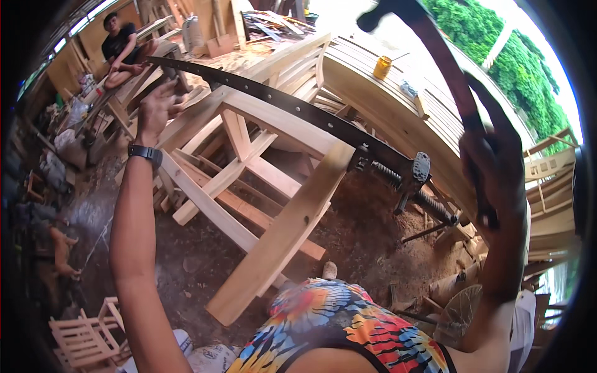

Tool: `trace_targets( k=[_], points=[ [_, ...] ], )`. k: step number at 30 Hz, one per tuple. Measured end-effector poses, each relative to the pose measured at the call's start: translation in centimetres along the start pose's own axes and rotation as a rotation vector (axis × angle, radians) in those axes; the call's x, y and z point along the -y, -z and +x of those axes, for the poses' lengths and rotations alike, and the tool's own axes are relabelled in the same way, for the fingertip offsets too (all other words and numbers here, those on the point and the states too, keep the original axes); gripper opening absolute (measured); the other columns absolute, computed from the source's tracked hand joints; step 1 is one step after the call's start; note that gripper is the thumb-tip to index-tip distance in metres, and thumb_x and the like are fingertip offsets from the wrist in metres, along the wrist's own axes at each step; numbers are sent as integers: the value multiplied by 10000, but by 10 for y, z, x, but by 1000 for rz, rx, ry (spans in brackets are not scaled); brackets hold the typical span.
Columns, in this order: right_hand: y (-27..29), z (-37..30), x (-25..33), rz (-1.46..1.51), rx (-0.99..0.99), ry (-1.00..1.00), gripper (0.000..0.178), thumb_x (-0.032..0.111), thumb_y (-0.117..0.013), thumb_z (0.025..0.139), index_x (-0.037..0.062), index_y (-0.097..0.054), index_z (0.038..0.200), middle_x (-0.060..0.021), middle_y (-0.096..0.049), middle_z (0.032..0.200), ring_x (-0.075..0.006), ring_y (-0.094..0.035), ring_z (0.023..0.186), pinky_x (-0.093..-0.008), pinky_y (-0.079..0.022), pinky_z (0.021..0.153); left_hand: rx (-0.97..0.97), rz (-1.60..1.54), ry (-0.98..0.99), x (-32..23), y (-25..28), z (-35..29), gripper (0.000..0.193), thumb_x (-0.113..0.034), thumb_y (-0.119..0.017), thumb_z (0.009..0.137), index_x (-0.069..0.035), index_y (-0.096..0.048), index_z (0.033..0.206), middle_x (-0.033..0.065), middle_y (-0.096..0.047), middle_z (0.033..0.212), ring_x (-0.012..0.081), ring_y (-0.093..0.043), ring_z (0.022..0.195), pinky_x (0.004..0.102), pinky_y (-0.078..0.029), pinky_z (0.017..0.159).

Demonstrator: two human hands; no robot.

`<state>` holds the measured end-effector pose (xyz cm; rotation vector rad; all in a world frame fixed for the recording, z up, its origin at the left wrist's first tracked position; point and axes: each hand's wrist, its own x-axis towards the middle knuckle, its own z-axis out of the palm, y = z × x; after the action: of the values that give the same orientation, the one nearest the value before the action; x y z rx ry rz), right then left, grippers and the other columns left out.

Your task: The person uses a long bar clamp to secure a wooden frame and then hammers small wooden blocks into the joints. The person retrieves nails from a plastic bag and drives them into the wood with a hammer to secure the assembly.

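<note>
The frame [280,118] is standing before you, the clamp [273,98] running along its far side. Your right hand [496,163] is gripping a raised hammer [443,59]; your left hand [163,107], half-curled, is seemingly holding nothing near the corner. You're likely hammering joints; another blow calls for a steady frame. The hammer's head is partly leaving view; blur is hiding any left-hand contact.

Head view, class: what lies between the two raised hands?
In the head view, between left hand and right hand lie the wooden frame, dark metal bar and slatted bench edge.
</note>
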<state>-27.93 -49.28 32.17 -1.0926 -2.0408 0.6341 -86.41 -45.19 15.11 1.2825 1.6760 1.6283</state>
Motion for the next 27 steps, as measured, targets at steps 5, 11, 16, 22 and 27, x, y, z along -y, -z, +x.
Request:
trace_targets(
  k=[5, 11, 16, 22, 27],
  points=[
    [39, -39, -38, 199, -61, -163, 676, 94, -591, 949, 67, -357, 1583, 49, -508, 593, -36, -441, 456, -217, -317, 419, 383, -223, 142, -103, -117, -69, 259, -126, -556, 1016, -30, -570, 1257, 125, -740, 1074, 211, -733, 962, 339, -596, 846],
    [71, -50, -113, 353, -105, -153, 696, 35, -582, 930, 60, -349, 1586, 48, -500, 594, -38, -418, 427, -215, -320, 404, 612, -530, 284, -152, -192, -129, 117, -100, -598, 1016, -54, -590, 1124, 218, -723, 1174, 286, -734, 1055, 397, -606, 904],
    [93, -48, -153, 366, -28, -133, 718, 40, -588, 917, 20, -329, 1586, 37, -516, 576, -37, -423, 411, -217, -313, 392, 567, -608, 332, -148, -219, -151, 158, -105, -620, 1011, -8, -646, 1132, 200, -716, 1202, 265, -733, 1034, 367, -616, 858],
    [98, -36, -174, 448, 54, -103, 754, 46, -596, 914, -1, -277, 1596, 30, -538, 591, -35, -445, 422, -214, -315, 390, 326, -332, 312, -132, -233, -168, 193, -137, -702, 974, -8, -721, 1116, 79, -751, 1013, 153, -726, 896, 302, -616, 742],
    [87, -35, -168, 526, -15, -83, 811, 44, -615, 876, -19, -242, 1593, -1, -567, 631, -58, -489, 443, -199, -354, 415, 291, -15, 219, -113, -247, -177, 162, -124, -715, 965, -24, -727, 1092, 48, -749, 970, 92, -682, 818, 254, -564, 714]
  ],
)
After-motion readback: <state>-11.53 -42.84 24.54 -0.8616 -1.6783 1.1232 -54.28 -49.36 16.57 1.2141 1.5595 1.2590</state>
